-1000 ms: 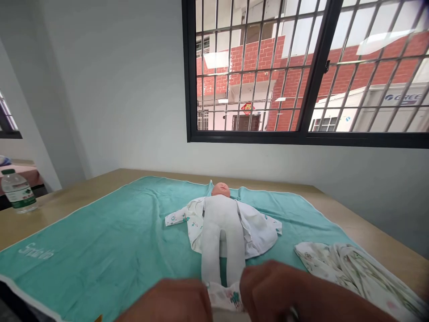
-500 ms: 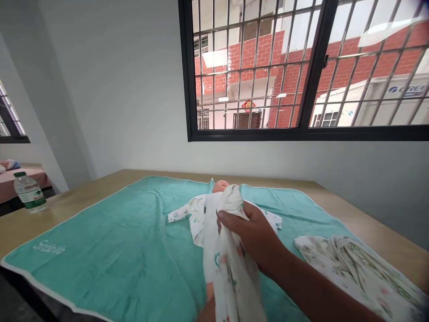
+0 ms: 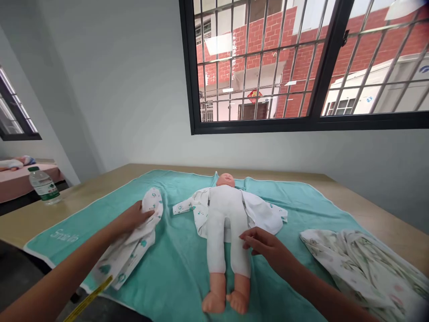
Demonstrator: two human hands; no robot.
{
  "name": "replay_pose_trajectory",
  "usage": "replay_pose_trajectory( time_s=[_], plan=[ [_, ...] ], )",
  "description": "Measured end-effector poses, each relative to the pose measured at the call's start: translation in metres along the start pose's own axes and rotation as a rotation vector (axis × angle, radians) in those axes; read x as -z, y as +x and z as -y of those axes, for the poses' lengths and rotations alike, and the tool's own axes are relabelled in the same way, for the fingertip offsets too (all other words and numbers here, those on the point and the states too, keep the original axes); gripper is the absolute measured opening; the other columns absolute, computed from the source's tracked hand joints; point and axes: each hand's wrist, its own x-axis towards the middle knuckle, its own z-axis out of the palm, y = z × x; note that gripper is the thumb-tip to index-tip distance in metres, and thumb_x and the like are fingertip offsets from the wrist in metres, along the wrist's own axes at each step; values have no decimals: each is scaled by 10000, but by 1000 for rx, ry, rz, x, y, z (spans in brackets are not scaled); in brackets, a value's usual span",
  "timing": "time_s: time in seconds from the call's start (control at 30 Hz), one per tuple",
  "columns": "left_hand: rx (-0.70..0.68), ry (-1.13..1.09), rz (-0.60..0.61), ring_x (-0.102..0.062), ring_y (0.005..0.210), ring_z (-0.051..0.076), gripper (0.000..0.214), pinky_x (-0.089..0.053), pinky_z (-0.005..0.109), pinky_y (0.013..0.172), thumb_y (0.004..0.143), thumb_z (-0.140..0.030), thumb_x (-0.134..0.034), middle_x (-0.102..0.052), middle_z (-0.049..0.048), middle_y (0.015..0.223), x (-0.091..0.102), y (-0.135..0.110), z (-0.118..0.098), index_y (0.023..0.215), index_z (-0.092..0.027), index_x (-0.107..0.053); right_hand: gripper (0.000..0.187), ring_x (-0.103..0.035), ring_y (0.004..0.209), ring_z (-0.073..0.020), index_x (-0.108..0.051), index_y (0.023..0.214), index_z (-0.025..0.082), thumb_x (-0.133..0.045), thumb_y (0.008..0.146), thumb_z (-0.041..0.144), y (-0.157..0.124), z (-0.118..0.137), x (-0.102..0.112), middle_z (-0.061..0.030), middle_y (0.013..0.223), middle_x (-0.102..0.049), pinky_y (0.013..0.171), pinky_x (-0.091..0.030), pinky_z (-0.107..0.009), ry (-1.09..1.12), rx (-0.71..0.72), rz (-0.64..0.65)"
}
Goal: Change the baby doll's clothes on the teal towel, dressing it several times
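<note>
A baby doll (image 3: pixel 228 208) lies on its back on a green towel (image 3: pixel 134 188). Its cloth body and legs are white, its feet bare. Under its upper body a white printed baby shirt (image 3: pixel 201 210) is spread open, sleeves out to both sides. At the left, my left hand (image 3: pixel 137 217) grips white baby pants (image 3: pixel 152 223) with green prints by their upper end; they hang toward the towel's near edge. My right hand (image 3: pixel 259 241) is beside the doll's leg on the right, its fingers loosely bent and apart with nothing seen in them. Whether it touches the leg, I cannot tell.
A crumpled printed cloth (image 3: pixel 365 264) lies at the right of the table (image 3: pixel 110 179). On the table's left stands a water bottle (image 3: pixel 44 187). A yellow marked strip (image 3: pixel 89 299) shows near the front edge. Behind are a wall and a barred window (image 3: pixel 254 125).
The baby pants, earlier bunched up over the doll in my right hand, are now off to the left in my left hand. The doll's legs have come into sight.
</note>
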Motion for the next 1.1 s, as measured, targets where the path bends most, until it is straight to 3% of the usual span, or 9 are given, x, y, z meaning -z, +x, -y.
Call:
replay_pose_trajectory(
  time_s=[0.07, 0.2, 0.37, 0.5, 0.6, 0.73, 0.9, 1.0, 1.1],
  plan=[
    [27, 158, -68, -491, 1211, 435, 686, -432, 552, 929, 747, -372, -573, -444, 261, 1387, -24, 11, 19, 1323, -22, -444, 382, -596, 890, -207, -630, 943, 201, -525, 857, 557, -13, -1, 9, -55, 914, -634, 763, -463, -328, -4, 21, -10],
    [-335, 302, -118, -493, 1232, 293, 453, -411, 459, 1010, 866, -327, -401, -506, 146, 1354, -77, -5, 20, 1270, -148, -502, 359, -599, 850, -203, -629, 951, 207, -518, 867, 538, -35, -6, 38, -48, 870, -631, 764, -462, -338, -82, 13, -24],
    [-670, 37, -77, -528, 1190, 232, 326, -402, 431, 1048, 892, -338, -424, -587, 87, 1254, -130, -20, -35, 1154, -205, -565, 378, -616, 826, -219, -635, 933, 190, -486, 877, 533, -36, -20, 71, -70, 863, -655, 762, -475, -371, -175, -32, -162],
    [-659, -145, -62, -555, 1149, 211, 315, -431, 407, 1028, 892, -306, -410, -616, 89, 1205, -169, 3, -86, 1135, -183, -568, 260, -595, 919, -220, -607, 967, 204, -500, 880, 425, -18, -32, 69, -65, 1008, -642, 803, -476, -364, -301, 13, -261],
    [-643, -118, -155, -514, 1205, 208, 345, -389, 403, 1066, 919, -277, -338, -596, 102, 1254, -194, 30, -104, 1147, -163, -570, 207, -561, 1013, -225, -592, 1013, 213, -486, 884, 334, -8, -41, 62, -78, 1120, -600, 883, -462, -375, -445, 102, -223],
    [-619, 138, -266, -456, 1261, 248, 382, -322, 445, 1093, 927, -299, -352, -550, 116, 1337, -215, 60, -96, 1223, -165, -552, 190, -516, 1117, -232, -596, 1035, 219, -486, 887, 267, -7, -55, 61, -88, 1184, -570, 969, -427, -387, -594, 147, -105],
    [-581, 316, -295, -448, 1246, 295, 512, -305, 468, 1071, 911, -306, -403, -498, 172, 1381, -223, 67, -81, 1379, -100, -418, 203, -523, 1141, -212, -571, 1059, 230, -430, 937, 311, 8, -34, 50, -85, 1272, -526, 949, -452, -360, -605, 153, -195],
    [-566, 312, -316, -434, 1251, 297, 534, -276, 476, 1081, 899, -297, -416, -486, 167, 1391, -222, 66, -83, 1399, -112, -400, 271, -509, 1167, -217, -534, 1180, 253, -434, 944, 342, 53, 13, 22, -77, 1286, -533, 933, -459, -363, -709, 331, -113],
    [-509, 288, -332, -412, 1269, 309, 557, -255, 478, 1087, 875, -325, -457, -489, 169, 1383, -219, 65, -85, 1392, -120, -414, 257, -542, 1098, -232, -574, 1128, 201, -498, 902, 298, 127, 54, -13, -90, 1155, -612, 956, -424, -390, -957, 521, 78]
  ],
)
